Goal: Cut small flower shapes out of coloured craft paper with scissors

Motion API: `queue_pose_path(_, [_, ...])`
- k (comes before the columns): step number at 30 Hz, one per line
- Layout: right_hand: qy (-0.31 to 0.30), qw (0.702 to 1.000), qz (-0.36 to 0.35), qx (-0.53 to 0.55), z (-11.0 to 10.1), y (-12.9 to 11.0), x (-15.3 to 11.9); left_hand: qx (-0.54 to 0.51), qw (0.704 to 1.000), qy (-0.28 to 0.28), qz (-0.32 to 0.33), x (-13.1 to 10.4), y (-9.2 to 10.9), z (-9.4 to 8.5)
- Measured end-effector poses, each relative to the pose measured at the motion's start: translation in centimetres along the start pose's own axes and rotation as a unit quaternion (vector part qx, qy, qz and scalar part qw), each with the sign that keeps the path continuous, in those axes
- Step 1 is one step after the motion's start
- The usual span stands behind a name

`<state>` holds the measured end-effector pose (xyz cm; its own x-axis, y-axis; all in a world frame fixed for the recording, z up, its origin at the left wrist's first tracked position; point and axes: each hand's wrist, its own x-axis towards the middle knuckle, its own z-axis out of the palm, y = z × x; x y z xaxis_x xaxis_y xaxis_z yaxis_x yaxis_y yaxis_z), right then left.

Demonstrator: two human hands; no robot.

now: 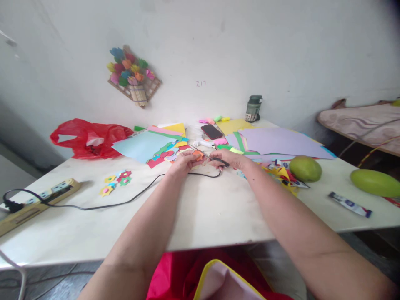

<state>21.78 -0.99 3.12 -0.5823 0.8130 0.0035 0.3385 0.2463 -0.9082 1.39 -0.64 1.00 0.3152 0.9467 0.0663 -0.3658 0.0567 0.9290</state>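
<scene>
Over the middle of the white table, my left hand (185, 162) pinches a small piece of orange paper (198, 155). My right hand (229, 159) grips a pair of scissors (220, 161) by the dark handles, and the blades point left, close to the orange paper. Whether the blades touch the paper I cannot tell. Just beyond my left hand lie cut paper scraps (165, 153) in red, green, blue and orange. Small paper flowers (125, 181) in yellow, red, green and blue rest on the table to the left.
A power strip (59, 191) sends a black cord across the table below my hands. Further back are a red plastic bag (84, 139), coloured sheets (278, 135), a phone (211, 131), a white glue gun (204, 143) and a green bottle (253, 109). Green fruit (305, 168) and a tube (350, 204) lie right.
</scene>
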Motion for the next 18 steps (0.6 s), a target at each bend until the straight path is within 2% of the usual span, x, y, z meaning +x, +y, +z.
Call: queue_pose_path(18, [0.012, 1.000, 0.004, 0.027, 0.22, -0.14, 0.17, -0.007, 1.000, 0.012, 0.000, -0.03, -0.05, 0.02])
